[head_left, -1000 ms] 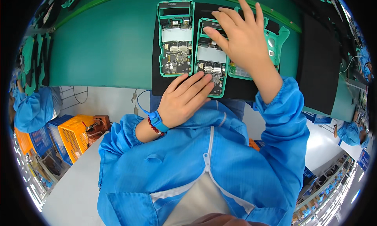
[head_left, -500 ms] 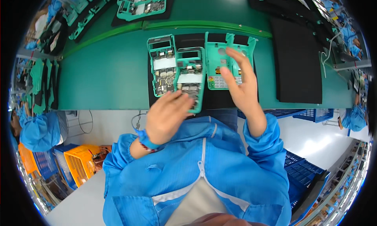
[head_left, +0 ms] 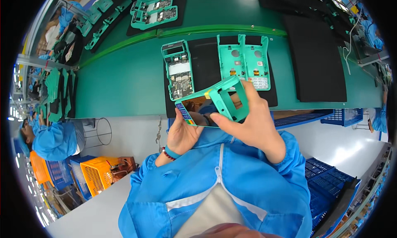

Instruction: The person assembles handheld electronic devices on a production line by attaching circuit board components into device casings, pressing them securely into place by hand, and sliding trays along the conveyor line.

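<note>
Both my hands hold a green handheld payment terminal (head_left: 219,105) tilted above the table's near edge. Its dark screen and coloured keypad show, and an open rectangular bay is at its right end. My left hand (head_left: 182,132) grips the keypad end from below. Around the bay end, the fingers and thumb of my right hand (head_left: 259,124) are closed. Another terminal half (head_left: 180,70) lies on a black mat (head_left: 204,60), circuit board up. To its right, two green housing shells (head_left: 231,64) rest side by side, partly hidden at the bottom by the held terminal.
The mat lies on a green worktable (head_left: 120,85). A second black mat (head_left: 318,64) is at the right. Several circuit-filled terminal halves (head_left: 155,15) sit at the far left. Orange crate (head_left: 96,178) and blue crates (head_left: 322,180) stand below. A person in blue (head_left: 58,138) is at the left.
The terminal half that lay circuit side up on the mat is now lifted and turned, screen showing. My right hand has come down from over the shells and grips it too.
</note>
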The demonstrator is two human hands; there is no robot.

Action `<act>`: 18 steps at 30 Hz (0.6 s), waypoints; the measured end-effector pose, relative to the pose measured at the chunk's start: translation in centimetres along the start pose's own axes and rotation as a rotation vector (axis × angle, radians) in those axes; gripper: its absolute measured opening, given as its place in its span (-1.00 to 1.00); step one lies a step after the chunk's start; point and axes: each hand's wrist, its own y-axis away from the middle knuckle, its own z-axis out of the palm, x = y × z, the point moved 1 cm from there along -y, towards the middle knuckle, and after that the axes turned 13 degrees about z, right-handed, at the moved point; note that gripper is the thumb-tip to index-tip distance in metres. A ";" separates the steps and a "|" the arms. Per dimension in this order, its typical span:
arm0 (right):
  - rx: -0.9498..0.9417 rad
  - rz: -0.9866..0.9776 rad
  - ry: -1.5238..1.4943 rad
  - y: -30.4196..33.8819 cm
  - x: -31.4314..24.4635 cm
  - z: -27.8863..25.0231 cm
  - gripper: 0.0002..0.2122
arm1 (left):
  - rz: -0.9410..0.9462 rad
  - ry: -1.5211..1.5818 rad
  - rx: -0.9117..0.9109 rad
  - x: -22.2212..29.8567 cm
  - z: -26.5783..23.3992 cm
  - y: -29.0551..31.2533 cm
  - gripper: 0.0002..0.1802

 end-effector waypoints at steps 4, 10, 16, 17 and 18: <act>-0.033 -0.012 0.016 0.1 0.4 -0.2 -0.28 | -0.007 0.038 0.023 -0.2 0.0 0.4 -0.55; -0.152 -0.018 -0.169 -0.6 1.7 -1.7 -0.31 | 0.137 -0.150 -0.124 1.6 0.4 0.4 -0.55; 0.425 -0.081 0.339 -1.1 6.7 -10.0 -0.49 | 0.989 -1.804 -0.627 4.2 7.1 -0.1 -0.71; 0.653 -0.077 0.486 -1.0 7.2 -12.8 -0.51 | 1.068 -1.968 -0.780 3.8 8.0 -1.0 -0.68; 0.853 -0.096 0.653 -0.8 8.1 -15.6 -0.51 | 1.129 -2.033 -0.830 3.6 7.8 -1.7 -0.66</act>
